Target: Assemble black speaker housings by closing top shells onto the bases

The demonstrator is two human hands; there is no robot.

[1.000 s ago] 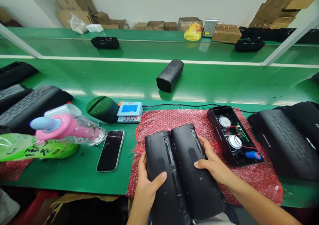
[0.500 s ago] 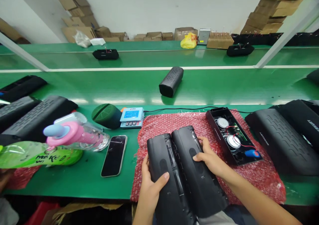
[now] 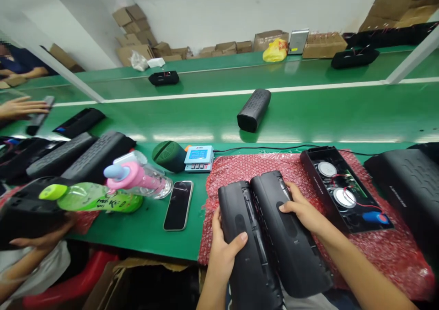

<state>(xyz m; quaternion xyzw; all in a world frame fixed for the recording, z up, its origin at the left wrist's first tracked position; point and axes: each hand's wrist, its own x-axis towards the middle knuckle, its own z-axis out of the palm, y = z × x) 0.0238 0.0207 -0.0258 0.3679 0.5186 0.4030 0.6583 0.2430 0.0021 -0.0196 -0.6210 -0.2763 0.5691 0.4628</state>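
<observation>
Two long black plastic housings are held side by side over the front edge of the bench. My left hand point(image 3: 224, 250) grips the left black housing point(image 3: 240, 218), thumb on its face and fingers round its outer side. Around the right black housing point(image 3: 291, 237), my right hand point(image 3: 302, 207) is closed, its thumb near an oval recess. The two housings lean close together at a slight tilt. Behind my right forearm, an open black speaker case point(image 3: 343, 191) shows two round speakers, red wires and a blue part. It rests on red bubble wrap point(image 3: 226, 177).
Left of the wrap are a phone point(image 3: 178, 205), a blue tester point(image 3: 199, 158), a green round speaker point(image 3: 168, 156) and bottles point(image 3: 99, 197). A co-worker's hand point(image 3: 48, 239) holds a black housing at far left. A black speaker point(image 3: 254, 110) lies on the green line behind.
The view has swung left, so the scene sits further right and a co-worker's hands and black housing appear at left. Both my hands keep their holds.
</observation>
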